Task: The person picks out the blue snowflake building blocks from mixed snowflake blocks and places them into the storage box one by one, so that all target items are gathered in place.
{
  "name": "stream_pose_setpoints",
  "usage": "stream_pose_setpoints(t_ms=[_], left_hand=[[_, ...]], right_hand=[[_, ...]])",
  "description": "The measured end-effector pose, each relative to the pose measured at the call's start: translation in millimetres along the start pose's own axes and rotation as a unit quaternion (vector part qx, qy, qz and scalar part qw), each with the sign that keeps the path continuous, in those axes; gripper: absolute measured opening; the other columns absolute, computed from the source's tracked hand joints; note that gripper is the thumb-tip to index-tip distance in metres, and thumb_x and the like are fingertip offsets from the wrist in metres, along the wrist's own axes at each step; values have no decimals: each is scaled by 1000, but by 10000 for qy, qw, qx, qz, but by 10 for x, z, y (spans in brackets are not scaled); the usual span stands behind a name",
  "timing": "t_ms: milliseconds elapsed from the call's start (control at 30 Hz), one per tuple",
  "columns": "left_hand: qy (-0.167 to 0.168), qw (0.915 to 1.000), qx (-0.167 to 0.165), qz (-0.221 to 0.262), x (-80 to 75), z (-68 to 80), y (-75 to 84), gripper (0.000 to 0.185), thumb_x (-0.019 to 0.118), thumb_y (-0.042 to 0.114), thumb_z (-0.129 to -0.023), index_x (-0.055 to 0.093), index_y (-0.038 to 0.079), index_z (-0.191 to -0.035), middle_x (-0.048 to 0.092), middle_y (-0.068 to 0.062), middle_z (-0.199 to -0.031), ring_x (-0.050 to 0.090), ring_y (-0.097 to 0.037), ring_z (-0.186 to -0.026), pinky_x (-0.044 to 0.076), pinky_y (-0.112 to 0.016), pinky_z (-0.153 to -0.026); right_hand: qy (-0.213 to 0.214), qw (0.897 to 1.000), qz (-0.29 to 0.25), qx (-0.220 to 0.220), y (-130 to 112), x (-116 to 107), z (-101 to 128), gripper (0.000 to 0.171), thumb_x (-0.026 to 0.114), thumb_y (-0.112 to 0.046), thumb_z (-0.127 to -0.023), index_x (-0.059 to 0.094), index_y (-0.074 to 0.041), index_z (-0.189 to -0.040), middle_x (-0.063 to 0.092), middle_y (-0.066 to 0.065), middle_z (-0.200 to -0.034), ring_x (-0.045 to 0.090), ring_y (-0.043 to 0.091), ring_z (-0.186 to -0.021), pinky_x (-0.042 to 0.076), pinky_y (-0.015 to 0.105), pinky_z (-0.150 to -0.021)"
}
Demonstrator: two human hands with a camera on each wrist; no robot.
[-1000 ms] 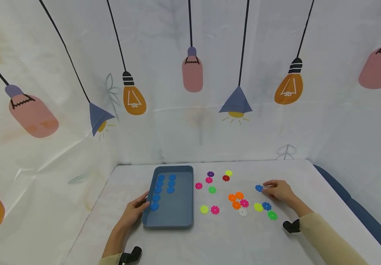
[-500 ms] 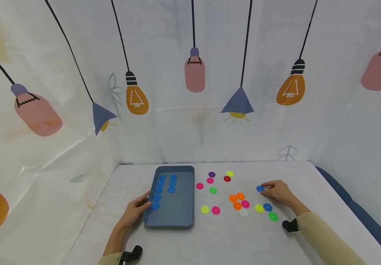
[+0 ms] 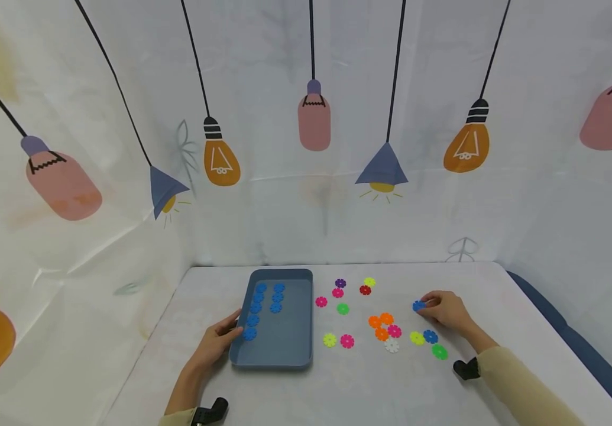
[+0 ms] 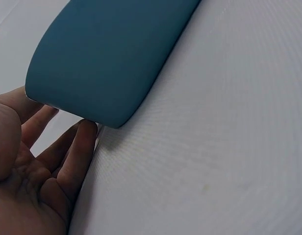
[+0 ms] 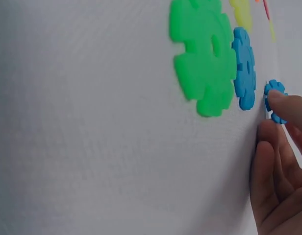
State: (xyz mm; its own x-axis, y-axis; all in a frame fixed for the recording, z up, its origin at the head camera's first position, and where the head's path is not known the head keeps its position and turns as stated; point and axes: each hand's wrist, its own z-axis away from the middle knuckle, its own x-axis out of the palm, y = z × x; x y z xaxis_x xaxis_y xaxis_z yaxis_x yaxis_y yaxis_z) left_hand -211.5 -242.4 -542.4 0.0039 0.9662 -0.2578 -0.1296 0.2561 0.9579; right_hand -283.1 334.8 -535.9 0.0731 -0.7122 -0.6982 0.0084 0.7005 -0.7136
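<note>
Pick step: right hand point(image 3: 446, 309) fingertips pinch a blue disc point(image 3: 418, 306) on the counter point(image 3: 337, 390), right of centre, not visibly lifted. Left hand point(image 3: 215, 342), fingers relaxed, rests on the left wall of the blue tray point(image 3: 295, 349) holding two rows of blue discs point(image 3: 263, 302). Next, probably: lift clear, carry left over the scattered discs, place in row.

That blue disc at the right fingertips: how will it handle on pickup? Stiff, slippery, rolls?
The blue disc looks like thin moulded plastic, so probably stiff and very light. It lies flat on the table, so the right hand likely has to tip up an edge to grasp it. Its notched rim should give the fingers purchase; set on edge it might roll.
</note>
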Motion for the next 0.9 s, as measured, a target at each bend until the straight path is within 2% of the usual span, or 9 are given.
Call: stream_pose_setpoints(t_ms=[67, 167, 333, 533, 700, 900], left_hand=[[-21, 10000, 17, -17, 1, 2, 1, 58, 70, 22, -91, 48, 13, -145, 47, -26, -140, 49, -36, -124, 50, -46, -90], [-31, 10000, 53, -46, 2, 0, 0, 58, 69, 22, -92, 48, 12, -145, 47, -27, -139, 49, -37, -124, 50, -47, -91], [17, 10000, 32, -35, -7, -13, -15, 57, 70, 22, -91, 50, 15, -144, 49, -24, -138, 49, -36, -124, 50, -46, -91], [46, 10000, 36, -79, -17, -8, -22, 57, 70, 24, -91, 50, 14, -144, 49, -24, -138, 49, -35, -124, 48, -47, -93], [46, 9999, 15, -93, -8, 3, 0, 58, 70, 25, -91, 50, 14, -144, 49, -24, -138, 50, -35, -123, 50, -46, -90], [93, 9998, 65, -176, -6, -20, -21, 58, 70, 25, -91, 50, 13, -144, 49, -26, -138, 50, -36, -123, 50, -45, -89]], right_hand=[[32, 9997, -220, 39, -5, 14, 6, 32, 76, -16, -84, 66, 3, -108, 66, 6, -83, 58, 19, -67, 52, 29, -58], [-68, 9961, -843, 259, -44, 29, 9, 31, 72, -14, -88, 64, 5, -110, 66, 8, -80, 61, 21, -66, 54, 30, -59], [-354, 9816, -1742, 696, -145, 96, -7, 35, 67, -16, -93, 59, 8, -117, 67, 10, -82, 65, 24, -69, 56, 29, -65], [-503, 9732, -2046, 918, -312, 231, -25, 34, 65, -16, -94, 58, 8, -119, 67, 11, -86, 65, 24, -72, 56, 28, -69], [-630, 9740, -2033, 776, -457, 348, 1, 32, 67, -14, -92, 61, 8, -114, 67, 11, -85, 65, 23, -69, 56, 29, -67], [-802, 9692, -2236, 656, -616, 502, 63, 28, 70, -13, -91, 63, 7, -109, 66, 11, -83, 64, 22, -69, 56, 30, -67]])
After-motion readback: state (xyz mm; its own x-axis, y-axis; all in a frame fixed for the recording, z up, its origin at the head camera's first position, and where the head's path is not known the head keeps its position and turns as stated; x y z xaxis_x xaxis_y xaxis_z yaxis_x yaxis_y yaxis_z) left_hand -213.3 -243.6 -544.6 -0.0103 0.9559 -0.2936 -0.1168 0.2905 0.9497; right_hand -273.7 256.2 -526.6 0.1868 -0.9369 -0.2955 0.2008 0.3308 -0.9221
